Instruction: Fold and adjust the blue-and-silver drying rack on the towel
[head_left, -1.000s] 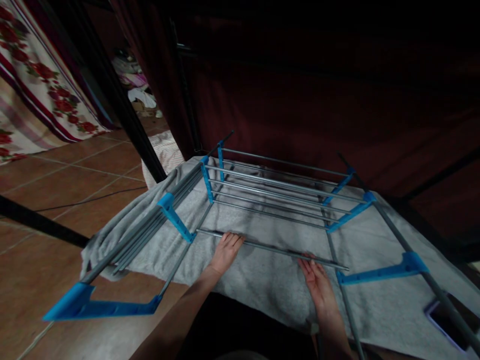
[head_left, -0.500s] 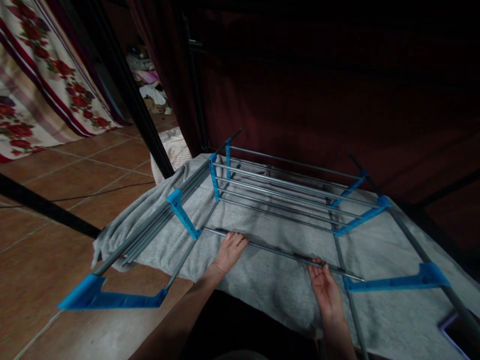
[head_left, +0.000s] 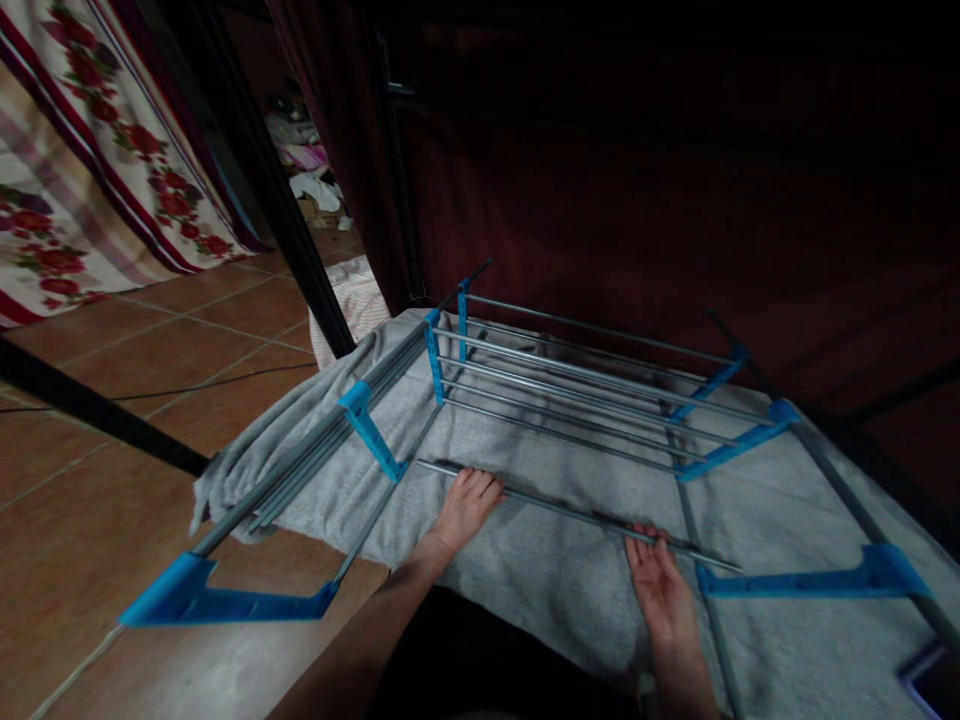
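Sliding rightward since the earlier frame, the loose grey rod (head_left: 555,505) is now leaving a wider gap at the near-left blue bracket (head_left: 375,437), while its other end is reaching farther past the inner tip of the near-right blue bracket (head_left: 814,583). Left of the rod's middle, the left hand (head_left: 470,500) is gripping from above, fingers curling over the metal. Toward the opposite end, the right hand (head_left: 660,580) is turning its palm upward and pinching the rod between thumb and fingertips. These 2 separated holds are probably serving to keep so long a piece level and to stop it from swinging. The rod is lying crosswise in front of the mounted rods (head_left: 555,362), running roughly parallel to them. Those are spanning pairs of facing brackets, which are presumably fixing their spacing. Along the left rail, a bundle of rods (head_left: 311,468) is resting lengthwise, seemingly out of the hands' way. Beneath everything, a grey blanket (head_left: 540,570) is spreading, likely cushioning the frame.
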